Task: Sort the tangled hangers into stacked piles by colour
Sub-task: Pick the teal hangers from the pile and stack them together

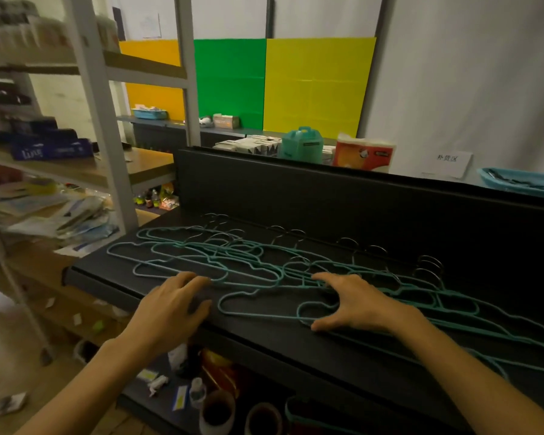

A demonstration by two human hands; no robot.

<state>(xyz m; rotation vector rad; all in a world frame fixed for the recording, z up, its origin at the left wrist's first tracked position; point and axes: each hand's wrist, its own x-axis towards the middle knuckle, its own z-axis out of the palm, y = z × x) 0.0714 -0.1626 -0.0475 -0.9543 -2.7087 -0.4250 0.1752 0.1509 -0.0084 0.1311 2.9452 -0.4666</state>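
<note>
**Under both hands: teal hangers spread across the worktop**

On the black worktop [296, 343], the hangers [239, 265] lie overlapped in a loose row, hooks pointing away toward the back panel [327, 196]. All look teal; no second colour visible.

Left hand [170, 306]: fingers spread and fairly flat, tips touching a hanger's near edge, grip apart, nothing clamped.

Right hand [355, 304]: fingers splayed over a hanger's looped end, thumb below it; resting rather than pinching, probably to steady the tangle before lifting one free.
</note>
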